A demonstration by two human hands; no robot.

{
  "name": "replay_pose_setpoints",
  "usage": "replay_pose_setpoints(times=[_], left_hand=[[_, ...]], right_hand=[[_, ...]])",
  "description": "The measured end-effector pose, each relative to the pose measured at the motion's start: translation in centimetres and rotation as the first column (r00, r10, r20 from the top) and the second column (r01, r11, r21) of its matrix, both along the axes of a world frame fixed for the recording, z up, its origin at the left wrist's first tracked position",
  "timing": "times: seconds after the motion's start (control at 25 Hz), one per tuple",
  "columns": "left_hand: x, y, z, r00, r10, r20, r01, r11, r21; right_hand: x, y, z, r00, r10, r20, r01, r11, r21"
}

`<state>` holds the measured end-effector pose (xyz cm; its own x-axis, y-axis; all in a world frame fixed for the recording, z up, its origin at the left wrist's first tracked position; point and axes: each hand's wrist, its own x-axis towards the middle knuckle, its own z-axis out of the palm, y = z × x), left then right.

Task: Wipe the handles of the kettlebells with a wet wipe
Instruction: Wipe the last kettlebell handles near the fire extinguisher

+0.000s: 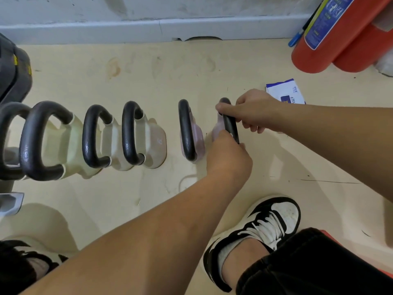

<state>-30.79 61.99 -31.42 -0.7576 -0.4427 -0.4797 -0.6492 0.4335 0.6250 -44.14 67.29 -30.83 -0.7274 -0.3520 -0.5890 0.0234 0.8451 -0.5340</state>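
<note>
- Here, six kettlebells stand in a row on the pale floor (212, 67), each with a black curved handle.
- The right hand (253, 110) is curled around the top of the last pink kettlebell's black handle (230, 126).
- The left hand (228, 155) is closed at that handle's lower end; I cannot tell if it holds a wipe.
- The white and blue wet wipe pack (284, 91) lies just behind, showing "75".

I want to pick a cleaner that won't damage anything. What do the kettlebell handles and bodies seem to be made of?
Kettlebell handles: dark, smooth and semi-glossy with bright highlights, probably painted or coated metal, though hard plastic can't be excluded. Bodies: matte cream, and pink on the two nearest the hands, with soft edges suggesting a vinyl or plastic shell. The left hand and right hand hold the last handle.
</note>
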Motion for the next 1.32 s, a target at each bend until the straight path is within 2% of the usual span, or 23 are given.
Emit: replay_pose_setpoints(times=[0.08, 0.2, 0.28, 0.4, 0.56, 0.64, 0.76, 0.84, 0.92, 1.0, 1.08, 1.2, 1.32], left_hand=[[0.1, -0.2, 0.6, 0.999, -0.049, 0.001, 0.049, 0.997, -0.056], [0.4, -0.8, 1.2, 0.998, -0.066, 0.014, 0.067, 0.993, -0.100], [0.5, -1.8, 1.1, 0.990, -0.133, 0.038, 0.137, 0.985, -0.108], [1.2, -2.9, 1.3, 0.981, -0.193, -0.012, 0.190, 0.975, -0.115], [2.6, -3.8, 1.5, 0.988, -0.110, -0.112, 0.108, 0.994, -0.027], [3.1, -5.4, 2.6, 0.980, 0.003, -0.201, -0.003, 1.000, 0.001], [2.7, -8.2, 4.8, 0.921, 0.167, -0.352, -0.155, 0.986, 0.063], [1.8, -7.8, 4.7, 0.939, 0.147, -0.311, -0.136, 0.989, 0.058], [1.1, -5.1, 3.5, 0.979, -0.003, -0.205, 0.003, 1.000, 0.002], [1.2, -1.6, 1.9, 0.987, -0.107, -0.121, 0.120, 0.987, 0.106], [1.2, 0.4, 0.8, 0.997, -0.040, -0.072, 0.051, 0.986, 0.157], [0.2, -0.1, 0.0, 0.995, 0.055, -0.087, -0.050, 0.997, 0.062], [-0.6, 0.0, 0.4, 0.996, 0.067, -0.053, -0.063, 0.995, 0.076]], right_hand=[[0.2, -0.4, 0.1, 0.997, 0.066, -0.043, -0.065, 0.997, 0.039], [0.4, -0.9, 0.3, 0.995, 0.082, -0.048, -0.078, 0.993, 0.086], [0.5, -0.9, 0.2, 0.997, 0.069, -0.032, -0.066, 0.994, 0.090], [0.6, -0.9, 0.3, 0.996, 0.081, -0.028, -0.077, 0.991, 0.112], [0.3, -1.3, 0.8, 0.988, 0.123, -0.095, -0.102, 0.975, 0.196], [0.1, -1.4, 0.9, 0.985, 0.140, -0.101, -0.118, 0.973, 0.200], [0.4, -1.5, 0.8, 0.983, 0.148, -0.108, -0.124, 0.972, 0.201], [0.1, -1.5, 0.7, 0.984, 0.152, -0.095, -0.132, 0.971, 0.197], [-0.4, -1.3, 0.8, 0.984, 0.168, -0.060, -0.154, 0.970, 0.186], [-0.7, -1.2, 0.5, 0.982, 0.181, -0.046, -0.170, 0.970, 0.176], [-0.7, -1.1, 0.3, 0.982, 0.183, -0.047, -0.173, 0.971, 0.165], [-0.2, -1.2, 0.2, 0.984, 0.166, -0.067, -0.157, 0.979, 0.130], [-0.1, -1.0, 0.1, 0.986, 0.156, -0.058, -0.151, 0.985, 0.080]])
